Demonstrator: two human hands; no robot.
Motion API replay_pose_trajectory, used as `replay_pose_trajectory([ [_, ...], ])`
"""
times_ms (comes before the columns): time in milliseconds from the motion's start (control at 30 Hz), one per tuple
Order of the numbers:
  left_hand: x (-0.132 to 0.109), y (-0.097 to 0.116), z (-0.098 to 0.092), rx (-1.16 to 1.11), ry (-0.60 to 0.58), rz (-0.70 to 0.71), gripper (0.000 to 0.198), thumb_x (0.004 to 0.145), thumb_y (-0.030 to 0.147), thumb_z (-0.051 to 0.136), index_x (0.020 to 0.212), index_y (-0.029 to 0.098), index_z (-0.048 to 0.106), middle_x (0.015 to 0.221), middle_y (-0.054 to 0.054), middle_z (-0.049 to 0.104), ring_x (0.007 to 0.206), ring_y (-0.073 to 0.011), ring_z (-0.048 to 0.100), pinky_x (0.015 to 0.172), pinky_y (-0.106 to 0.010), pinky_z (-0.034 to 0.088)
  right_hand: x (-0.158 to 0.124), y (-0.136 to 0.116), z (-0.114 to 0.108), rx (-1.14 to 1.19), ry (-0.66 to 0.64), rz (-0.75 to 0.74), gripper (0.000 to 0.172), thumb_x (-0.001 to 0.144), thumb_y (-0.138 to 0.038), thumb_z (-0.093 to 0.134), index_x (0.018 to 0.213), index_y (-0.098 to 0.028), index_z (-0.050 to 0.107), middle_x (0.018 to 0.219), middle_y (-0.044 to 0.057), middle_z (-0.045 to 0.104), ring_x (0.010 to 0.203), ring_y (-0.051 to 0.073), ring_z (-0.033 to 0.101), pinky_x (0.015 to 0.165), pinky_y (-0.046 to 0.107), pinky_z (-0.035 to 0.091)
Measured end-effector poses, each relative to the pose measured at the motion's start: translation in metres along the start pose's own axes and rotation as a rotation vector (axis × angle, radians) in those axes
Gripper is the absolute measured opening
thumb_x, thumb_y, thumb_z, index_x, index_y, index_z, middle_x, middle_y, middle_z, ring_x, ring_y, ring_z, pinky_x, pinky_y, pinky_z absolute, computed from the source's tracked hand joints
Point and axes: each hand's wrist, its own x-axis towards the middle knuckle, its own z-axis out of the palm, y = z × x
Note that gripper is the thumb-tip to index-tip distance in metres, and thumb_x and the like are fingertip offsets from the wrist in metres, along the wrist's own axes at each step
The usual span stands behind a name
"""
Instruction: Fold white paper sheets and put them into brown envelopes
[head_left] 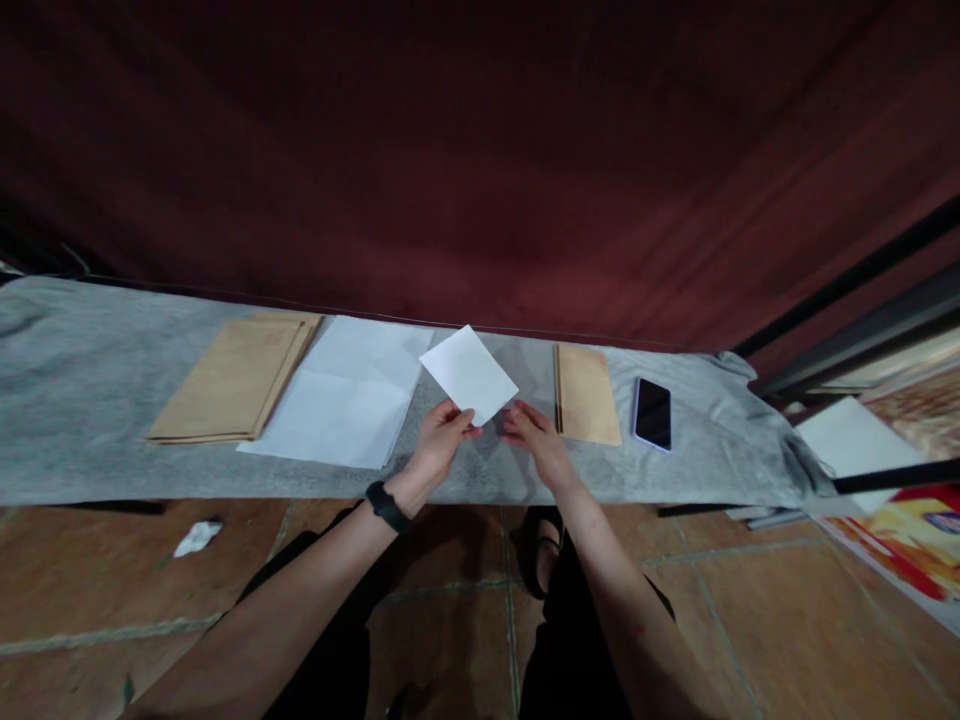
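My left hand pinches the near corner of a folded white sheet of paper and holds it tilted just above a table covered in grey cloth. A black band sits on that wrist. My right hand hovers beside the same corner with its fingers loosely stretched towards the paper, holding nothing. Left of my hands lies a stack of white sheets. Further left is a pile of brown envelopes. To the right of my hands lies a smaller brown envelope pile.
A black phone lies on the cloth at the right. A dark red curtain hangs behind the table. A crumpled white scrap lies on the tiled floor. White board and colourful prints lean at the far right.
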Motion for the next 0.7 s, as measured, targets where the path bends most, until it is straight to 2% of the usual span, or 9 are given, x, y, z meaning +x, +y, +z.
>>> replay_pose_trajectory([
  [100,-0.014,-0.008,0.008,-0.112,-0.068,-0.092,0.026,0.069,0.028,0.077,0.090,0.016,0.068,0.090,-0.004,0.072,0.080,-0.0157,0.068,0.081,-0.036,0.059,-0.005,-0.003,0.011,0.084,-0.099,0.038,0.048,0.084,-0.054,0.061,0.115,-0.017,0.065,0.100,0.008,0.074,0.084,0.020,0.071,0.072,0.033,0.061],
  [233,-0.023,-0.014,0.012,-0.142,-0.163,-0.225,0.024,0.074,0.030,0.077,0.090,0.015,0.067,0.085,-0.006,0.073,0.079,-0.0171,0.070,0.083,-0.036,0.060,-0.001,-0.002,0.014,0.022,-0.020,0.055,0.034,0.075,-0.044,0.066,0.097,-0.018,0.066,0.071,-0.002,0.066,0.062,0.015,0.062,0.054,0.026,0.054],
  [333,-0.025,-0.016,0.009,-0.029,-0.294,-0.339,0.027,0.078,0.038,0.074,0.085,0.014,0.067,0.082,-0.010,0.073,0.075,-0.0184,0.072,0.076,-0.033,0.060,0.005,0.002,0.008,-0.082,0.025,0.074,0.022,0.074,-0.035,0.061,0.088,-0.019,0.065,0.057,-0.007,0.055,0.050,0.012,0.052,0.044,0.021,0.046],
  [400,-0.026,-0.017,0.006,0.120,-0.363,-0.308,0.031,0.084,0.045,0.067,0.082,0.014,0.065,0.078,-0.010,0.072,0.069,-0.0186,0.071,0.070,-0.033,0.059,0.007,0.003,0.002,-0.167,0.001,0.072,0.016,0.077,-0.029,0.056,0.085,-0.018,0.065,0.053,-0.008,0.050,0.046,0.010,0.048,0.042,0.019,0.044],
  [467,-0.025,-0.016,0.004,0.327,-0.324,-0.106,0.034,0.090,0.048,0.057,0.084,0.016,0.065,0.079,-0.009,0.073,0.070,-0.0192,0.070,0.071,-0.035,0.059,0.006,0.003,-0.004,-0.292,-0.030,0.065,0.016,0.079,-0.024,0.052,0.084,-0.018,0.066,0.054,-0.008,0.051,0.044,0.010,0.048,0.042,0.019,0.042],
  [500,-0.025,-0.016,0.003,0.449,-0.282,0.054,0.035,0.094,0.048,0.051,0.089,0.017,0.066,0.086,-0.010,0.074,0.079,-0.0203,0.071,0.078,-0.037,0.059,0.005,0.002,-0.006,-0.369,-0.032,0.057,0.018,0.080,-0.022,0.051,0.087,-0.018,0.067,0.057,-0.007,0.055,0.045,0.010,0.050,0.043,0.018,0.042],
  [567,-0.022,-0.016,0.000,0.716,-0.229,0.393,0.038,0.099,0.045,0.043,0.109,0.018,0.067,0.116,-0.012,0.072,0.110,-0.0233,0.067,0.099,-0.042,0.052,0.003,0.000,-0.009,-0.527,0.000,0.042,0.026,0.082,-0.018,0.050,0.101,-0.018,0.069,0.070,-0.003,0.066,0.050,0.010,0.057,0.048,0.019,0.045],
  [633,-0.020,-0.019,-0.002,0.993,-0.246,0.619,0.045,0.101,0.043,0.039,0.133,0.017,0.057,0.147,-0.014,0.054,0.140,-0.0254,0.046,0.116,-0.046,0.037,0.000,-0.002,-0.011,-0.663,0.042,0.033,0.035,0.085,-0.017,0.052,0.117,-0.018,0.066,0.087,0.001,0.073,0.060,0.012,0.064,0.058,0.021,0.050],
  [700,-0.020,-0.025,-0.005,1.248,-0.286,0.704,0.054,0.102,0.043,0.039,0.146,0.014,0.045,0.160,-0.015,0.036,0.150,-0.0268,0.029,0.122,-0.048,0.027,-0.003,-0.004,-0.011,-0.766,0.059,0.035,0.040,0.088,-0.019,0.053,0.127,-0.018,0.061,0.096,0.004,0.075,0.073,0.015,0.070,0.068,0.022,0.053],
])
